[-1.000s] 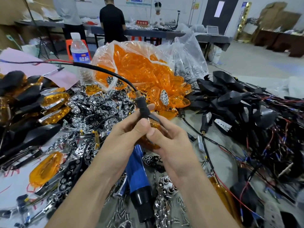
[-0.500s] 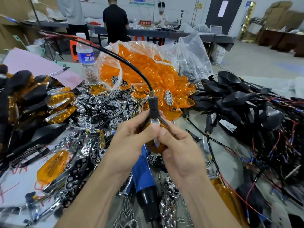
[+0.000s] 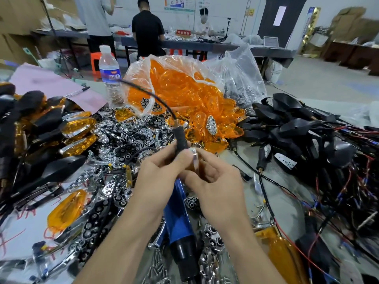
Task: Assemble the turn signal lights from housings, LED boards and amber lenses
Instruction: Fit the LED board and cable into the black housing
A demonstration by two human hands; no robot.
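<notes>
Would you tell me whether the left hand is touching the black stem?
Touching. The head view shows the left hand pinching the base of the black stem between thumb and fingers, with no gap.

Lighting: bright, even, diffuse indoor; shadows soft, faint.
Glare: glints on chrome parts (image 3: 131, 140), sheen on plastic bag (image 3: 235, 74).
Blur: motion smear on cable (image 3: 143, 92); bkgd soft.
Edges: wide-angle bowing, corners stretched.
</notes>
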